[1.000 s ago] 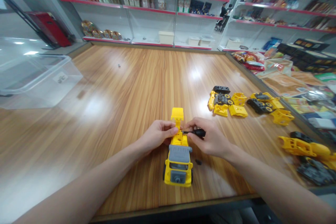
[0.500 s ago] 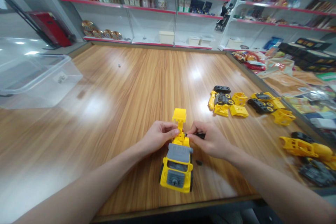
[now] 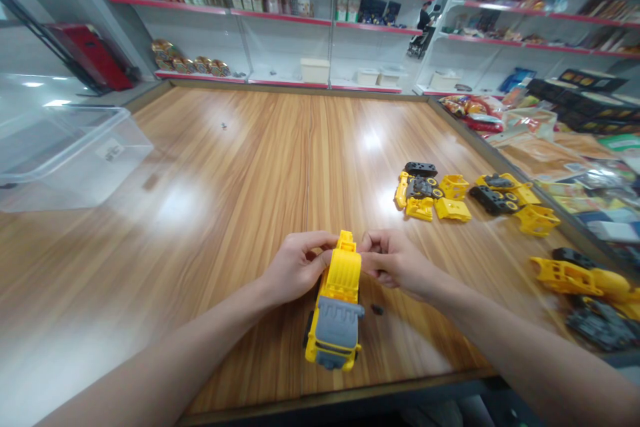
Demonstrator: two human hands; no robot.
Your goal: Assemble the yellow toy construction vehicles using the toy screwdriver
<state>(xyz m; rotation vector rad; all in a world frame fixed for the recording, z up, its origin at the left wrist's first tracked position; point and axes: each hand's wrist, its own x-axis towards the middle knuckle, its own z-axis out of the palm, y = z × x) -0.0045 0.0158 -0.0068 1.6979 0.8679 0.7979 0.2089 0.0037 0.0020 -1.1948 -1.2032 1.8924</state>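
A yellow toy truck (image 3: 341, 273) with a grey cab roof stands near the table's front edge, its cab toward me. Its yellow bucket now lies folded over the truck's body, just behind the roof. My left hand (image 3: 298, 268) is closed around the truck's far left side, thumb against the yellow body. On the opposite side my right hand (image 3: 397, 261) has its fingers pinched together at the truck's rear. What those fingertips hold is hidden. A small dark piece (image 3: 377, 309) lies on the wood to the right of the truck.
Yellow and black toy vehicle parts (image 3: 423, 188) lie at the right, with more toy parts (image 3: 505, 195) beyond and a yellow toy mixer body (image 3: 580, 278) nearer. A clear plastic bin (image 3: 80, 167) stands at the left. Packaged goods (image 3: 530, 140) line the right edge.
The truck's bucket arm, raised away from me before, has swung toward the cab and down. A dark thing seen in my right fingers is now hidden.
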